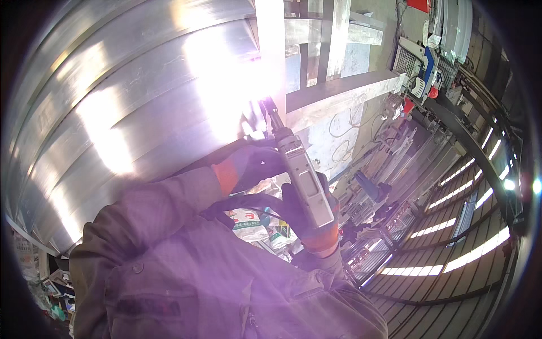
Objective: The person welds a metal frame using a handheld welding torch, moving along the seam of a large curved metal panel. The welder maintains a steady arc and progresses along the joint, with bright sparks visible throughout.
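Head view: I've got a boxy grey handheld torch [307,183] near mid-frame, between the two gloved hands and ahead of the person's chest; its long axis runs on a slant, butt end low and to the right, nozzle [275,116] up and to the left; right hand [294,210] is closed round the rear half of the body, dark glove showing on both sides of it; left hand [254,164] comes in from the left to the front of the body, fingers meeting its left edge; I can't tell how far they wrap, the far side is hidden; left is the hand nearer the nozzle, right is nearer the butt; the nozzle tip sits at the lower edge of a white glare [243,79], where the silvery metal panels [152,113] on the left come up to a blown-out upright bar [271,39]; contact or gap there I can't read, washed out; my call: the next move turns on the tip's place against that bar, with the right hand setting the axis from behind and the left steering up front; a dark cable [248,200] loops below the hands, clear of the nozzle
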The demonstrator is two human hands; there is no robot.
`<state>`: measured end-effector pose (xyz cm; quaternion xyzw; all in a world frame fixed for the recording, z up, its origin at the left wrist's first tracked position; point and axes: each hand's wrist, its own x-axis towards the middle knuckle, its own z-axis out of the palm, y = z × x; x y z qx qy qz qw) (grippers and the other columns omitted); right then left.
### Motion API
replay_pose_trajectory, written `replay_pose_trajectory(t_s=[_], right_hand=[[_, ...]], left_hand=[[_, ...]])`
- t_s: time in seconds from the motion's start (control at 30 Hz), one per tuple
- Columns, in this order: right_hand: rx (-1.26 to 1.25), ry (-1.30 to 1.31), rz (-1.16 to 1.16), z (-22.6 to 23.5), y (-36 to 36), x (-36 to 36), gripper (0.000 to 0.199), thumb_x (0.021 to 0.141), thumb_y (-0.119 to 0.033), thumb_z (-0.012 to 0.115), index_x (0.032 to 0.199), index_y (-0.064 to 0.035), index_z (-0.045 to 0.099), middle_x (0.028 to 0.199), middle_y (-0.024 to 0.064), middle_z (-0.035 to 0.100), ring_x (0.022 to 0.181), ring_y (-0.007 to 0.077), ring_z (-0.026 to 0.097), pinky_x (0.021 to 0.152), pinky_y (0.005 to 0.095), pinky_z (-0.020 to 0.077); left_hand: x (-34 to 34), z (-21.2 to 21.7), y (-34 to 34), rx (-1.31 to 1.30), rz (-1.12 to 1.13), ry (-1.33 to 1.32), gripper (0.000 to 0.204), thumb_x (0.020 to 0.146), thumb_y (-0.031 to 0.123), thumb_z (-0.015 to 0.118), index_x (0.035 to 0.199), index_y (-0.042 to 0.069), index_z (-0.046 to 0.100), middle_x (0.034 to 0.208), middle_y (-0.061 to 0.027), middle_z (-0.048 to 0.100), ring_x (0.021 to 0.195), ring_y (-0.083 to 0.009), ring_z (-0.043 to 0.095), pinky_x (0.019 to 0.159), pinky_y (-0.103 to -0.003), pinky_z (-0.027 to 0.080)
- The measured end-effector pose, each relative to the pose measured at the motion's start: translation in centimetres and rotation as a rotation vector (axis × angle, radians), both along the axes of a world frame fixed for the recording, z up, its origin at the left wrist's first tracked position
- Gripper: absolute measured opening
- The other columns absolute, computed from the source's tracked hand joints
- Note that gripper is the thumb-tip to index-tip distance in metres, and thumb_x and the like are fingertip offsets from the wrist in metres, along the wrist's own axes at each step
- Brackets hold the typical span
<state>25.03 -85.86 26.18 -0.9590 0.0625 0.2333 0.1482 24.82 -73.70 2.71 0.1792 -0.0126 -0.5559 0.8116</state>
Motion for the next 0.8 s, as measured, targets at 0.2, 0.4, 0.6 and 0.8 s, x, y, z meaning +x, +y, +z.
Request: replay_pose_trajectory(t_s=[0.2,0.4,0.6,0.8], right_hand=[[0.019,-0.016,0.064,0.1,-0.4,-0.1,0.028,0.093,-0.011,0.086,0.121,-0.0106,0.082,0.12,0.0124,0.073,0.087,0.0323,0.08,0.068,0.0424,0.0635],[-0.012,0.005,0.038,0.2,0.0,-0.2,0.028,0.093,-0.012,0.087,0.121,-0.0113,0.082,0.121,0.0117,0.073,0.087,0.0329,0.08,0.069,0.0436,0.0637],[-0.044,0.037,0.084,0.4,-0.1,-0.1,0.025,0.096,-0.012,0.086,0.121,-0.0093,0.082,0.116,0.0128,0.074,0.085,0.0345,0.079,0.068,0.0438,0.0625],[0.033,-0.037,0.064,-0.2,-0.3,-0.4,0.028,0.093,-0.01,0.085,0.121,-0.0099,0.083,0.119,0.0122,0.075,0.087,0.0336,0.08,0.068,0.0429,0.0631]], left_hand=[[0.0,-0.4,0.2,0.079,-0.125,-0.119,0.034,0.114,0.009,0.07,0.147,-0.001,0.075,0.147,-0.0088,0.074,0.137,-0.018,0.069,0.126,-0.036,0.051],[0.7,0.9,0.5,0.059,-0.034,-0.024,0.033,0.114,0.025,0.076,0.142,0.009,0.082,0.144,-0.0062,0.08,0.135,-0.016,0.069,0.119,-0.039,0.053],[0.6,0.8,0.5,0.0,0.018,-0.013,0.032,0.115,0.02,0.075,0.143,0.007,0.081,0.137,-0.0037,0.081,0.127,-0.0122,0.07,0.113,-0.034,0.055],[0.1,0.2,-0.1,-0.041,-0.037,0.345,0.03,0.113,0.013,0.072,0.14,0.005,0.081,0.138,-0.006,0.08,0.124,-0.0166,0.074,0.11,-0.033,0.058]])
